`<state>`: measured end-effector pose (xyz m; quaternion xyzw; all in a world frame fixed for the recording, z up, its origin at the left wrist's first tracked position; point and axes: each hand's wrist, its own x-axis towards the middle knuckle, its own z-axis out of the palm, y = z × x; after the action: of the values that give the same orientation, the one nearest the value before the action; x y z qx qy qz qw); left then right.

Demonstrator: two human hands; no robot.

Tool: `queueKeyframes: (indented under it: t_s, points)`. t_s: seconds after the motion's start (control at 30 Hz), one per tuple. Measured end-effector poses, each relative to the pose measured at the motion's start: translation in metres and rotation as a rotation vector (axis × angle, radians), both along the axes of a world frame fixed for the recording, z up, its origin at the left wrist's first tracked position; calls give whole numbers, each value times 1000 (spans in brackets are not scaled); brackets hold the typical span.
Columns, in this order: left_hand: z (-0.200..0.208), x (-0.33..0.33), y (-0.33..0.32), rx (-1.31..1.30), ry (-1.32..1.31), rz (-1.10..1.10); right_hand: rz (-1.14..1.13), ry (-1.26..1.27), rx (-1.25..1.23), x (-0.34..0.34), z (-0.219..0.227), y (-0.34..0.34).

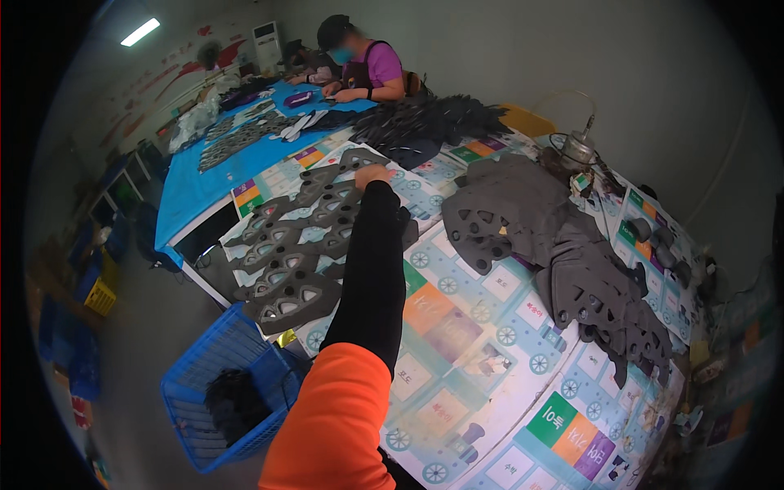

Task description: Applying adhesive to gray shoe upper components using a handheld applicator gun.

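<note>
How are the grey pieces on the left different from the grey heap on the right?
The grey pieces lie spread out in rows; the grey heap is piled up. The grey pieces look fairly flat, while the grey heap droops in folds. Both are dark grey with holes in them.

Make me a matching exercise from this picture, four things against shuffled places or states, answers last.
Things:
1. blue slatted plastic basket
2. flat dark-grey cut-out pieces in rows
3. long white ceiling light
4. silvery metal canister

Places or states:
A. lit, upper left
B. behind the large heap of grey cut-out sheets
C. lower left, holding soft-looking black material
D. at the person's outstretched hand

Pairs: 1-C, 2-D, 3-A, 4-B
</note>
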<state>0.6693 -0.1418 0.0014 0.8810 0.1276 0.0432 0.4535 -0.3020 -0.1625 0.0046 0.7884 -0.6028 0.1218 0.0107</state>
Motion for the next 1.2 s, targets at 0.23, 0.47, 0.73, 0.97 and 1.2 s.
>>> queueKeyframes:
  t_s: [0.23, 0.47, 0.73, 0.97, 1.2]
  points:
    - [-4, 40, 1, 723, -107, -315, -36, -63, 223, 20, 27, 2]
    - [140, -103, -89, -17, -319, -676, -13, -185, 14, 32, 26, 8]
    - [170, -402, -187, 648, -500, -1539, 28, -236, -2, 29, 32, 8]
    - [91, -472, -183, 814, -845, -1353, 66, -270, -19, 21, 29, 9]
    - [210, -500, -143, 602, -619, -2090, 90, -259, -12, 18, 28, 8]
